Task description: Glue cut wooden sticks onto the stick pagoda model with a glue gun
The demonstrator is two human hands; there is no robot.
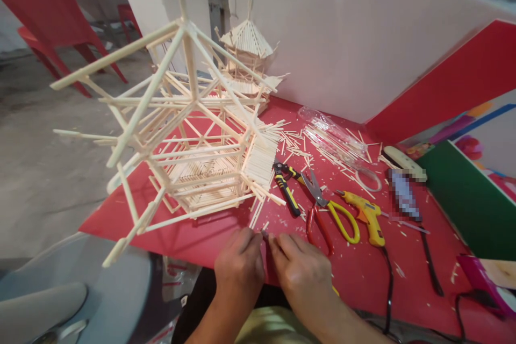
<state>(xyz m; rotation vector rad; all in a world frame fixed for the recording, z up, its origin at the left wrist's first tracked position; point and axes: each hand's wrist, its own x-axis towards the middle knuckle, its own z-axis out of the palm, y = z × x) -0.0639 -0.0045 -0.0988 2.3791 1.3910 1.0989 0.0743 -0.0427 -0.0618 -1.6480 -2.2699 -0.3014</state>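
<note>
My left hand (239, 264) is closed at the front of the red table, fingers curled; what it grips, if anything, is hidden. Close beside it, my right hand (303, 267) is closed too, fingertips pinched near a small dark tip and a short bit of stick. A yellow piece shows past the heel of that hand, too little to name. Behind the left hand stands an open pavilion frame (194, 101) of thin wooden sticks, partly covered with a stick panel (261, 158). Just beyond the right hand lie scissors (334, 215) with red and yellow handles and black-and-yellow pliers (287, 188).
A finished stick pagoda (248, 45) stands behind the frame. Loose sticks (296, 142), a clear bag of sticks (332, 137), a yellow glue gun (368, 217) with its cord, and a beige utility knife (404, 163) lie on the red table (346, 285). A white wall (298, 37) rises behind.
</note>
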